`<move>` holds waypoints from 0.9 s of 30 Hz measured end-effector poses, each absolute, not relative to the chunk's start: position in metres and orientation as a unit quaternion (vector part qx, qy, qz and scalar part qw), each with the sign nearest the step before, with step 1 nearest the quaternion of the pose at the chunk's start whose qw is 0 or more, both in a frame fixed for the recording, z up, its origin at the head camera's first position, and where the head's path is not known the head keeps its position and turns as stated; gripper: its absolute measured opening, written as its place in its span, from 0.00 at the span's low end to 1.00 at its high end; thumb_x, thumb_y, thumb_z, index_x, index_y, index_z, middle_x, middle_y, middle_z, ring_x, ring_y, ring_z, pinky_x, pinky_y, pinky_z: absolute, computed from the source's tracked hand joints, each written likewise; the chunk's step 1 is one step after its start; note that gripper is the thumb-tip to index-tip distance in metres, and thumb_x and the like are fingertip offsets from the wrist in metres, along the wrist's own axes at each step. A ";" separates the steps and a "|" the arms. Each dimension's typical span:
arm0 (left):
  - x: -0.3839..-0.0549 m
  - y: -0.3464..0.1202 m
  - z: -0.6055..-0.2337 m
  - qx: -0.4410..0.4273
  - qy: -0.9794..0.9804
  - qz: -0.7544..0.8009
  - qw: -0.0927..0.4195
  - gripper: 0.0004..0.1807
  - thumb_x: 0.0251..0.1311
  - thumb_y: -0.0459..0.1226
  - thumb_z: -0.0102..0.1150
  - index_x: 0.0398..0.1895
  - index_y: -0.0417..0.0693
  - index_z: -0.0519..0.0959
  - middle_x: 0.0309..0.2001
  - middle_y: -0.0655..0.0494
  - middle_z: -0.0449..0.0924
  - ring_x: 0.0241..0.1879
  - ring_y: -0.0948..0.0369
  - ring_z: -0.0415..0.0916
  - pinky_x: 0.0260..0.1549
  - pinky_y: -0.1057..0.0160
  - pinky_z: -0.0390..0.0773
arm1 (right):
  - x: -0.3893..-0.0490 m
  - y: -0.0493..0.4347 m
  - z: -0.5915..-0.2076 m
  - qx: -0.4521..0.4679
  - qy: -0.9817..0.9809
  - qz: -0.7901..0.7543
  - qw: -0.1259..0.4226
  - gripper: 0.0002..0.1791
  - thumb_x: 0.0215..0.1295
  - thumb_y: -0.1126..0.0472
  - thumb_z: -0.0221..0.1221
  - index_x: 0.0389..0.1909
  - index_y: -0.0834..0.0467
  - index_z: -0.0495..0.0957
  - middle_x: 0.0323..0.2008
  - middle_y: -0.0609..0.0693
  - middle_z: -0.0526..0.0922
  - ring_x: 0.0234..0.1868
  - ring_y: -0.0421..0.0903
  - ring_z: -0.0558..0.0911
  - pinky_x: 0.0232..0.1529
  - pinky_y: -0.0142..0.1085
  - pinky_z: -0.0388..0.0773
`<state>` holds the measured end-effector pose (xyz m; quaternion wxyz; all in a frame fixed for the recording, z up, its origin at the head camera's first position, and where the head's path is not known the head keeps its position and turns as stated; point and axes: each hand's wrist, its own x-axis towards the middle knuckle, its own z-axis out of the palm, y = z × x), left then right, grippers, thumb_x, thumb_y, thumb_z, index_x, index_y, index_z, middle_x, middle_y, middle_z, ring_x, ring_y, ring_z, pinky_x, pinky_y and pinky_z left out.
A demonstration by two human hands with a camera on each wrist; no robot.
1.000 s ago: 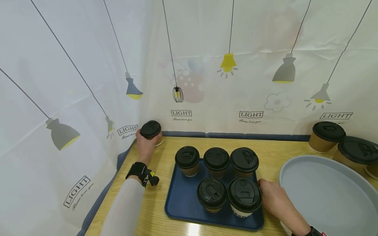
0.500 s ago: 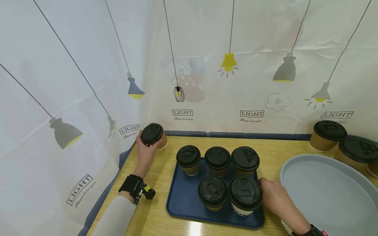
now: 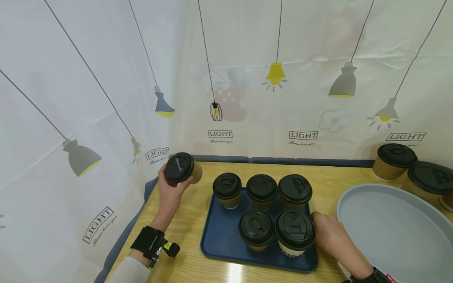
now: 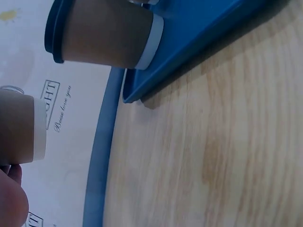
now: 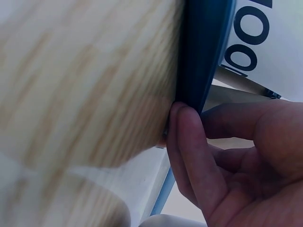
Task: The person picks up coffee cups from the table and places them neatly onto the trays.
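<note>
My left hand (image 3: 171,194) grips a brown paper coffee cup (image 3: 197,173) with a black lid, left of the tray, its lid tipped toward me. In the left wrist view this cup (image 4: 16,127) shows a white base band, with fingertips under its side. A blue tray (image 3: 219,236) carries several lidded cups: a back row of three, including a small brown one (image 3: 230,202), and two in front, including a white-bodied cup with dark print (image 3: 291,251). At the tray's right edge, my right hand (image 3: 330,236) pinches the rim (image 5: 199,61) between thumb and fingers.
A round grey tray (image 3: 393,220) lies to the right, close to my right forearm. Behind it stand more lidded brown cups (image 3: 389,169). A printed curtain (image 3: 247,78) borders the wooden table (image 3: 187,236) at the back and left.
My left hand has drawn the coffee cup back from the curtain corner, a little toward me, and its lid has tipped further. My right hand stays on the tray's edge.
</note>
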<state>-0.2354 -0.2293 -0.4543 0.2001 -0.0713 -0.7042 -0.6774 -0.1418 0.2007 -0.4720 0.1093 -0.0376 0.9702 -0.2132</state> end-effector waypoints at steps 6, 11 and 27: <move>-0.214 -0.230 -0.446 -0.132 -0.700 -0.674 0.196 0.47 0.51 0.16 0.68 0.75 0.37 0.59 0.65 0.53 0.70 0.62 0.60 0.74 0.57 0.69 0.78 | -0.142 0.201 -0.472 -0.039 0.970 -0.213 0.110 0.03 0.70 0.70 0.59 0.36 0.64 0.81 0.28 0.55 0.83 0.30 0.51 0.79 0.30 0.48 0.75; -0.199 -0.232 -0.443 -0.199 -0.687 -0.679 0.168 0.48 0.46 0.12 0.67 0.73 0.30 0.59 0.65 0.53 0.72 0.64 0.59 0.74 0.58 0.67 0.78 | -0.143 0.201 -0.472 -0.037 0.970 -0.212 0.113 0.03 0.70 0.70 0.59 0.37 0.65 0.81 0.29 0.55 0.83 0.30 0.51 0.79 0.31 0.48 0.75; -0.160 -0.239 -0.456 -0.217 -0.726 -0.650 0.050 0.49 0.50 0.17 0.71 0.76 0.36 0.58 0.66 0.65 0.73 0.64 0.67 0.73 0.56 0.68 0.78 | -0.142 0.200 -0.472 -0.034 0.970 -0.215 0.111 0.05 0.71 0.67 0.59 0.36 0.64 0.81 0.31 0.57 0.84 0.32 0.51 0.81 0.32 0.50 0.78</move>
